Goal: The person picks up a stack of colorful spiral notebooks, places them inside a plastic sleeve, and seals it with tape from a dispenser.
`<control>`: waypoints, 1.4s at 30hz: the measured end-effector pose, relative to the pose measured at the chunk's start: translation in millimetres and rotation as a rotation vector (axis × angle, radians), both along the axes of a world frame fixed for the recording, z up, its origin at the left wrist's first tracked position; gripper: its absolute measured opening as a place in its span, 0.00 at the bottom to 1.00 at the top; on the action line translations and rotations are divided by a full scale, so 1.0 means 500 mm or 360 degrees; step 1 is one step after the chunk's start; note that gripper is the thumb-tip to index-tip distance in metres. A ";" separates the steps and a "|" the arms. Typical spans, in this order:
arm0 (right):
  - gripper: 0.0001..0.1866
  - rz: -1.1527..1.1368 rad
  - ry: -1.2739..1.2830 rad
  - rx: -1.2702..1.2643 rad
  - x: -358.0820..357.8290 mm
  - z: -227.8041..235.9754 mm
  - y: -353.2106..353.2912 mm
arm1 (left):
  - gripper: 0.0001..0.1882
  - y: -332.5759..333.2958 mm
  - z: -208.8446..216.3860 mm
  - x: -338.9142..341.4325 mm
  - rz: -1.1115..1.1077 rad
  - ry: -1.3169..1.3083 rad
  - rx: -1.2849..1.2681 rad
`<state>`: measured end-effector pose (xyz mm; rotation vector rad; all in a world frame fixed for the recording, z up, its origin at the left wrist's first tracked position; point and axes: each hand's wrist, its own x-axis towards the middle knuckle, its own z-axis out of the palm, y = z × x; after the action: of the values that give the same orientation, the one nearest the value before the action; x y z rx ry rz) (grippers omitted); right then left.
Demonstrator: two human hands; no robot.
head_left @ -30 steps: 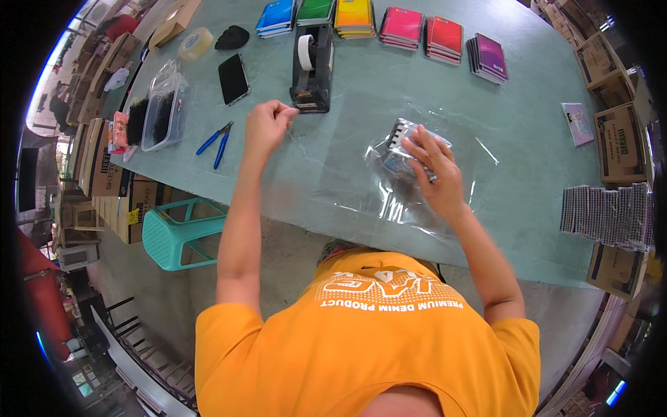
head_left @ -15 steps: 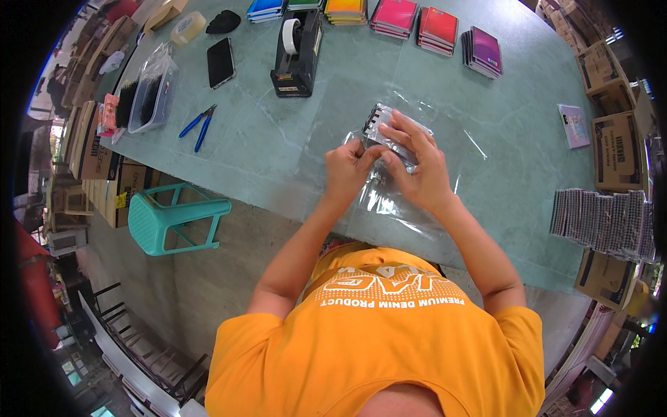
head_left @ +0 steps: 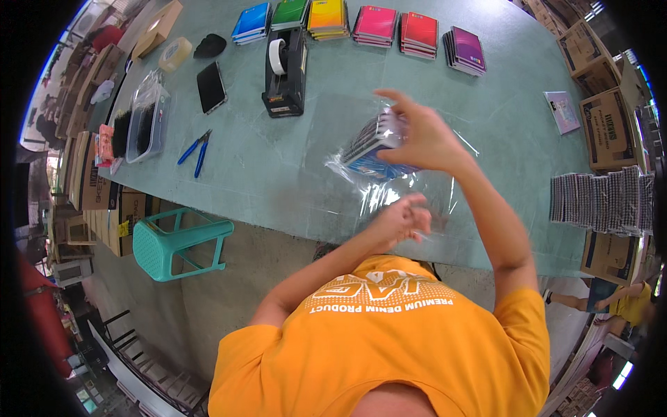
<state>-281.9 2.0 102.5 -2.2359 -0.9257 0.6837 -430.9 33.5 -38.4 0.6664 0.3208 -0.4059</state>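
A small stack of spiral notebooks (head_left: 368, 148) with blue showing on its near side lies on the table in clear plastic film (head_left: 389, 198). Over its right part, my right hand (head_left: 431, 139) is spread, thumb and fingers wide apart on either side of the stack's upper edge. The palm hides that end of the notebooks, and contact is hard to judge. My left hand (head_left: 403, 221) is nearer my body, above the loose near end of the film. Its fingers are bent, apart and slightly blurred, with nothing seen in them.
Across the far side stand a black tape dispenser (head_left: 285, 76) and stacks of coloured notebooks (head_left: 375, 26). Blue-handled cutters (head_left: 195, 153), a phone (head_left: 212, 87) and a plastic bin (head_left: 148, 125) are at left. Bundled notebooks (head_left: 601, 201) and cartons (head_left: 611, 128) line the right. A green stool (head_left: 177, 243) stands beside the table.
My hands were together at the film beside the stack. The left has drawn back toward my body; the right has lifted and spread. The notebooks now show their blue side and bound edges.
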 end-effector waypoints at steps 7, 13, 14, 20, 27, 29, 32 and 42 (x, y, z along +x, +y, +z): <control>0.42 -0.0283 0.0029 0.0853 -0.016 -0.120 -0.160 | 0.35 0.186 0.096 0.088 0.0490 -0.0827 0.1096; 0.21 -0.0738 0.0408 0.1534 -0.074 -0.169 -0.059 | 0.29 0.169 0.126 0.156 0.0473 -0.0940 0.1240; 0.18 -0.0810 0.0353 0.1557 -0.077 -0.154 -0.048 | 0.25 0.154 0.156 0.151 0.0548 -0.0906 0.1252; 0.19 -0.1028 0.0333 0.1644 -0.072 -0.131 -0.030 | 0.21 0.185 0.164 0.178 0.0352 -0.0591 0.1251; 0.28 -0.0910 0.0051 0.1609 -0.084 -0.183 -0.156 | 0.13 0.261 0.288 0.100 0.0129 -0.1419 0.2027; 0.34 -0.1072 0.0099 0.1463 -0.134 -0.237 -0.150 | 0.14 0.251 0.280 0.091 -0.0273 -0.1796 0.2284; 0.39 -0.1237 -0.0001 0.1468 -0.145 -0.277 -0.092 | 0.19 0.213 0.254 0.166 -0.0234 -0.2374 0.2706; 0.30 -0.0963 -0.1039 0.0979 -0.120 -0.234 -0.113 | 0.22 0.218 0.297 0.239 -0.0833 -0.2371 0.3180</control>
<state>-341.9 -54.6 -14.4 -1.9932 -0.5570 -0.5680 -311.2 142.6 110.2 2.7627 -1.1422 0.1820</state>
